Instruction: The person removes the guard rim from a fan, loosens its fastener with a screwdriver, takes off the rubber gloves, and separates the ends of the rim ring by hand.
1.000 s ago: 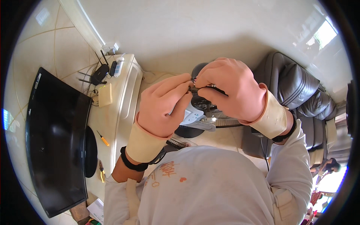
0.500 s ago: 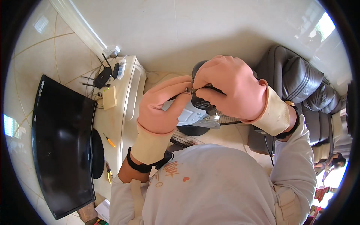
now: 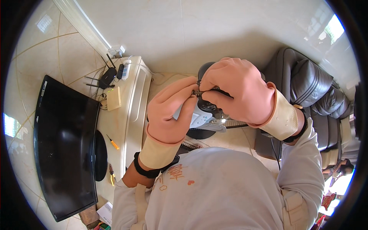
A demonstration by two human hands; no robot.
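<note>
Pink gloves with cream cuffs cover both my hands. Between their fingertips sits a small dark metal part (image 3: 197,93), its exact kind too small to tell. My left hand (image 3: 168,109) pinches it from the left with thumb and fingers. From the right, my right hand (image 3: 241,90) is closed around its other end, thumb and forefinger together. Beneath the hands stands what looks like an electric fan: a black rounded head, partly hidden by the right hand, and a pale grey control panel (image 3: 200,118) with buttons. My gloves cover much of it.
On the cream cabinet (image 3: 132,92) at left are a black monitor (image 3: 65,149), a router (image 3: 107,78), a power strip (image 3: 126,69), a screwdriver (image 3: 112,142) and yellow-handled pliers (image 3: 112,175). A dark leather sofa (image 3: 281,76) stands at right, a tiled wall (image 3: 222,30) ahead.
My left hand has shifted slightly right, bringing its fingertips closer to the right hand's around the small metal part. The right hand has barely moved.
</note>
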